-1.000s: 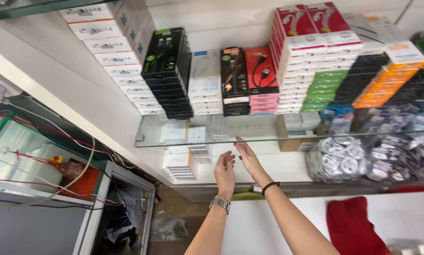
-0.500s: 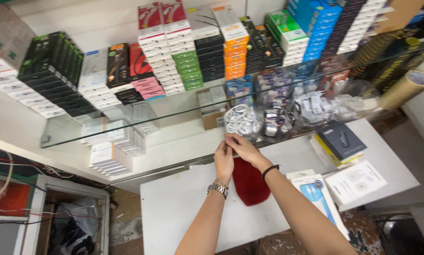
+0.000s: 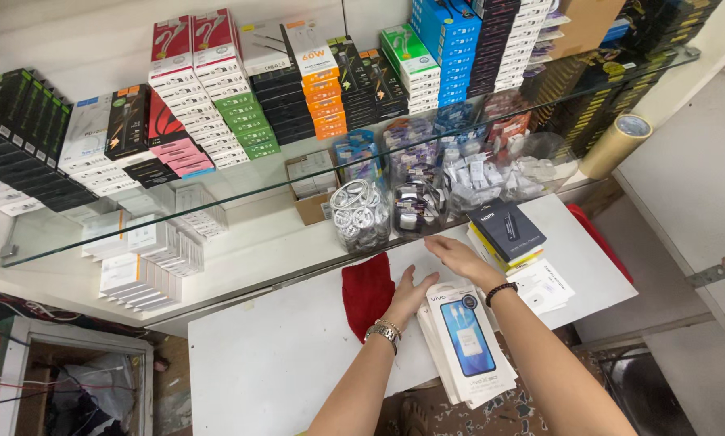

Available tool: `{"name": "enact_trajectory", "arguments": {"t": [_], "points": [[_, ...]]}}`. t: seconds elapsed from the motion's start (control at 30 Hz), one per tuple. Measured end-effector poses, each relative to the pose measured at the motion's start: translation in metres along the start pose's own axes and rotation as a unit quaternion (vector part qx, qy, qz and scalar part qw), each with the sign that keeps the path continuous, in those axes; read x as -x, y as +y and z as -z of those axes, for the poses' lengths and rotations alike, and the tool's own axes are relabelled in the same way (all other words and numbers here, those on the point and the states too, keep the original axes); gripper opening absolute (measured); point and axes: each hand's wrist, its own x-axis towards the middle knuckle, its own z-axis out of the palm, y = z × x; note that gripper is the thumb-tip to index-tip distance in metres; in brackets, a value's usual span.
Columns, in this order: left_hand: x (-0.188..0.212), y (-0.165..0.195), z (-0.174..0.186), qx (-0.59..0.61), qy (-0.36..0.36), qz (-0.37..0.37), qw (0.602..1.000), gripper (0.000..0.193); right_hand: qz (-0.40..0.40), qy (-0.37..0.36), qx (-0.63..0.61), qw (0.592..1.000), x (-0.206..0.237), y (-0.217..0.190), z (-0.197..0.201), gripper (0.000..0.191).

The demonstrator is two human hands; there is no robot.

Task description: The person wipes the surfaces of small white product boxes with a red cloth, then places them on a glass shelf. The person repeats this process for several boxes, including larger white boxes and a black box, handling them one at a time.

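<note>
**Hands flat on the table beside a stack of white charger boxes**

Head view: both hands rest open on the white table, holding nothing. The left hand, with a metal watch at the wrist, lies flat with its fingers against the edge of a crumpled red cloth. The right hand, with a dark bead bracelet at the wrist, lies spread just above the stack of flat white charger boxes, near it but not gripping it. The stack sits at the near edge of the table, partly overhanging it. Judging by this, nothing is yet picked up; boxes and cloth both lie loose. A dark box on a yellow-edged pile sits to the right, and bagged white cables stand behind under the glass shelf.
</note>
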Motion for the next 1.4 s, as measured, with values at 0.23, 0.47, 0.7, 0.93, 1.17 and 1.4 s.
{"name": "enact_trajectory", "arguments": {"t": [0.23,0.47,0.7,0.93,1.17,1.4], "points": [[0.024,-0.022,-0.016,-0.002,0.070,-0.008,0.998,0.124,-0.236,0.102,0.170,0.951,0.084,-0.013,0.018,0.060],[0.062,-0.055,-0.044,0.112,-0.016,0.114,0.987,0.146,-0.267,0.074,0.388,0.879,0.125,0.012,0.002,0.074],[0.075,-0.071,-0.061,0.160,-0.039,0.113,0.980,0.110,-0.280,-0.025,0.340,0.898,0.145,0.045,0.016,0.080],[0.077,-0.076,-0.079,0.180,0.029,0.179,0.967,0.123,-0.370,-0.159,-0.045,0.914,0.192,0.094,0.012,0.091],[0.054,-0.074,-0.056,0.267,0.079,0.109,0.954,0.116,-0.233,-0.099,-0.223,0.942,0.174,0.121,-0.040,0.096],[0.003,-0.037,-0.009,0.251,0.090,0.016,0.964,0.089,-0.229,0.068,-0.089,0.967,0.100,0.095,-0.068,0.096]]}}
